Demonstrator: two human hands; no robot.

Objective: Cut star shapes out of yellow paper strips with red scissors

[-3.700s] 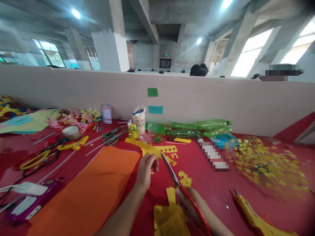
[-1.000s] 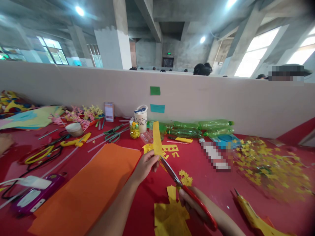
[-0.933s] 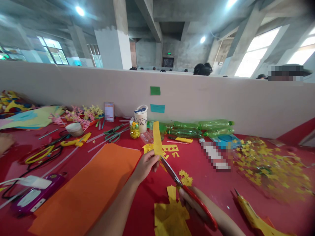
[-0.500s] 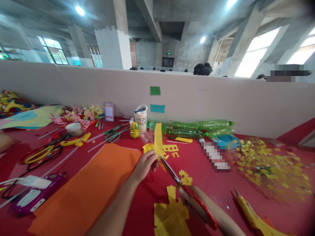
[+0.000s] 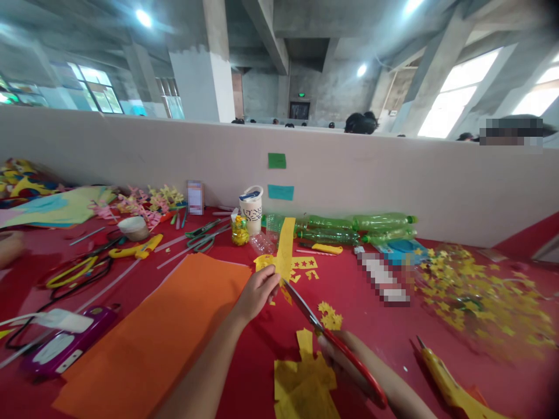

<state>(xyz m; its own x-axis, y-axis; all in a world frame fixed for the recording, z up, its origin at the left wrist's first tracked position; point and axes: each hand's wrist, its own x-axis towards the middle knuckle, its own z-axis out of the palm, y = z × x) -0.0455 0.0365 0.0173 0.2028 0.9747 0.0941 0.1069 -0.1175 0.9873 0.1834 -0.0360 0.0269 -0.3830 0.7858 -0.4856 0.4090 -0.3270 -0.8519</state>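
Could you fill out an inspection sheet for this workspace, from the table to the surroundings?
Surface: red table, largely covered with craft materials.
Job's things: yellow strip; red-handled scissors, tips close to the strip; cut-out stars.
Clutter: orange sheets, green bottles, cup, yellow cutter.
Grips: left grip pinches the strip; right grip holds the scissors.
Cables: white cable leads to a white plug at a purple box.
Surroundings: pale partition bearing green note and blue note; people's heads beyond.
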